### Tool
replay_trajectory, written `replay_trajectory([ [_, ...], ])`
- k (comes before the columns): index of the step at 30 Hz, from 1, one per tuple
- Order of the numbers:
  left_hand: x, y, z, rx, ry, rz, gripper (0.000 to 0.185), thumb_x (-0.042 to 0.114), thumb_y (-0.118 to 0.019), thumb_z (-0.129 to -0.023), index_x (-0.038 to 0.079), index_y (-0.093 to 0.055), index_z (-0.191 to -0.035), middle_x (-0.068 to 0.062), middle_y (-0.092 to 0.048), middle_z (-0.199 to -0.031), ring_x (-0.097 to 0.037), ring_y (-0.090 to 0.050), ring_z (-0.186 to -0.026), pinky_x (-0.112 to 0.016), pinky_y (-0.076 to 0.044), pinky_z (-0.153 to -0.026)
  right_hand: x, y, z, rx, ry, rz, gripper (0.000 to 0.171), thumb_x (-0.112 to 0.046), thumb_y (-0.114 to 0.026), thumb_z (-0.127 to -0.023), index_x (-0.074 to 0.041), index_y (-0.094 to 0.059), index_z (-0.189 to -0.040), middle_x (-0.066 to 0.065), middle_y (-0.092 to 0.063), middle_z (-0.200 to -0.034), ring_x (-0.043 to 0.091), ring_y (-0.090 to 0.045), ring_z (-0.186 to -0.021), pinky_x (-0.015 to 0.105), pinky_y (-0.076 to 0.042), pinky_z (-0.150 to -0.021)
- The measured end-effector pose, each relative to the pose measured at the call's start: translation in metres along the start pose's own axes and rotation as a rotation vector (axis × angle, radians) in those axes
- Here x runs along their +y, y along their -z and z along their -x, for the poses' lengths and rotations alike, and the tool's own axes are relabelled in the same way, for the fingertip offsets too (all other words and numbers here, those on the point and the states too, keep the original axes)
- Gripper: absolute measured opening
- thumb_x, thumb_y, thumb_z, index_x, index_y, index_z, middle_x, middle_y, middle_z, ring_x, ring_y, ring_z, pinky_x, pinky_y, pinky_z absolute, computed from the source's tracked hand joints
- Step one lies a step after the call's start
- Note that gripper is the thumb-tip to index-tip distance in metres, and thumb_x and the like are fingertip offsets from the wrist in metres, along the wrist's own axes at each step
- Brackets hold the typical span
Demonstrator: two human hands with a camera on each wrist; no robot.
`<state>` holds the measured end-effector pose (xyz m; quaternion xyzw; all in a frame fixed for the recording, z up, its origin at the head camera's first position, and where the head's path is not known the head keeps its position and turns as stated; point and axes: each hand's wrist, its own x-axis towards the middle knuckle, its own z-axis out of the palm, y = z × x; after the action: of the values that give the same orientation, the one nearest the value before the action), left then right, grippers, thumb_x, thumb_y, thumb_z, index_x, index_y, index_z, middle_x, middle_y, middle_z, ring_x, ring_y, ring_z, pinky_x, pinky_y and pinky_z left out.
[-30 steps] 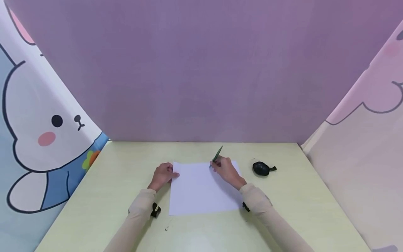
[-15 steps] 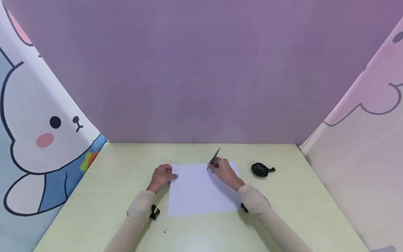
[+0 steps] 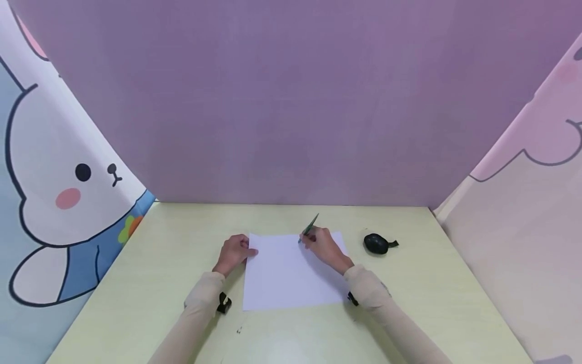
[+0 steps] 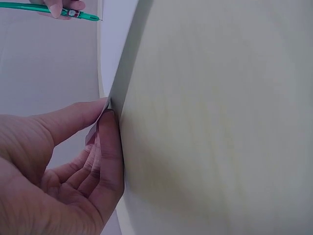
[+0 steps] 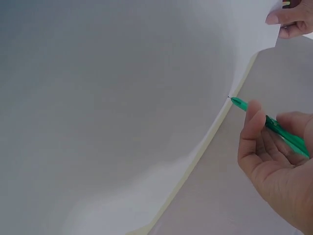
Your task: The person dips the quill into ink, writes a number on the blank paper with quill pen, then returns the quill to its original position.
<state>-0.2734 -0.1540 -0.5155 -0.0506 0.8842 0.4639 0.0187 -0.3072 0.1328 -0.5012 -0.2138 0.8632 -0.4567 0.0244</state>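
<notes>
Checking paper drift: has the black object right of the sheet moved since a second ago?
No. The black object sits at the same spot near the table's right edge; tiny shifts match camera wobble.

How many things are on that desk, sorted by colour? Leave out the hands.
White: 1, the sheet of paper under both hands.
Green: 1, the pen held in the right hand.
Black: 1, the small rounded object lying to the right of the paper.
Total: 3 things on the pale yellow-green desk.
</notes>
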Motion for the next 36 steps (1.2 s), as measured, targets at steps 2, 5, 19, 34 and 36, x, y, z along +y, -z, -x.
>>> replay_trajectory([
  [2,0.000,0.000,-0.001,0.003,0.001,-0.002,0.023,0.008,-0.083,-0.084,0.006,-0.060,-0.085,-0.003,-0.062,-0.078,-0.014,-0.059,-0.058,-0.027,-0.044,-0.065,-0.001,-0.001,0.000,-0.005,0.000,-0.003,0.015,-0.008,-0.065,-0.104,0.005,-0.072,-0.107,0.017,-0.076,-0.092,0.016,-0.070,-0.076,0.025,-0.056,-0.066],
  [5,-0.001,0.000,-0.001,0.008,-0.007,-0.016,0.022,0.009,-0.083,-0.084,0.006,-0.061,-0.086,-0.004,-0.064,-0.080,-0.014,-0.059,-0.059,-0.027,-0.044,-0.065,-0.003,-0.001,0.001,-0.013,0.006,-0.006,0.015,-0.008,-0.064,-0.104,0.005,-0.072,-0.107,0.018,-0.076,-0.093,0.016,-0.070,-0.077,0.026,-0.057,-0.067],
  [19,0.002,0.002,0.004,0.009,0.013,0.002,0.022,0.008,-0.083,-0.084,0.001,-0.064,-0.093,-0.009,-0.068,-0.087,-0.016,-0.063,-0.060,-0.026,-0.049,-0.062,-0.008,-0.003,0.009,-0.040,0.005,0.019,0.016,-0.009,-0.064,-0.105,0.003,-0.074,-0.107,0.019,-0.075,-0.091,0.026,-0.071,-0.079,0.023,-0.055,-0.066],
  [34,0.000,0.002,0.001,0.011,0.013,-0.018,0.022,0.010,-0.084,-0.085,0.003,-0.064,-0.092,-0.008,-0.069,-0.087,-0.015,-0.063,-0.060,-0.028,-0.048,-0.065,-0.009,-0.003,0.011,-0.074,0.062,0.000,0.016,-0.006,-0.064,-0.104,0.006,-0.074,-0.108,0.019,-0.076,-0.095,0.026,-0.072,-0.078,0.023,-0.055,-0.066],
  [36,0.000,0.002,0.002,0.013,0.014,-0.020,0.022,0.010,-0.084,-0.085,0.003,-0.064,-0.091,-0.007,-0.069,-0.086,-0.015,-0.063,-0.060,-0.028,-0.047,-0.066,-0.009,-0.003,0.011,-0.074,0.065,0.002,0.016,-0.006,-0.064,-0.104,0.006,-0.074,-0.107,0.019,-0.076,-0.095,0.027,-0.073,-0.078,0.023,-0.055,-0.064],
])
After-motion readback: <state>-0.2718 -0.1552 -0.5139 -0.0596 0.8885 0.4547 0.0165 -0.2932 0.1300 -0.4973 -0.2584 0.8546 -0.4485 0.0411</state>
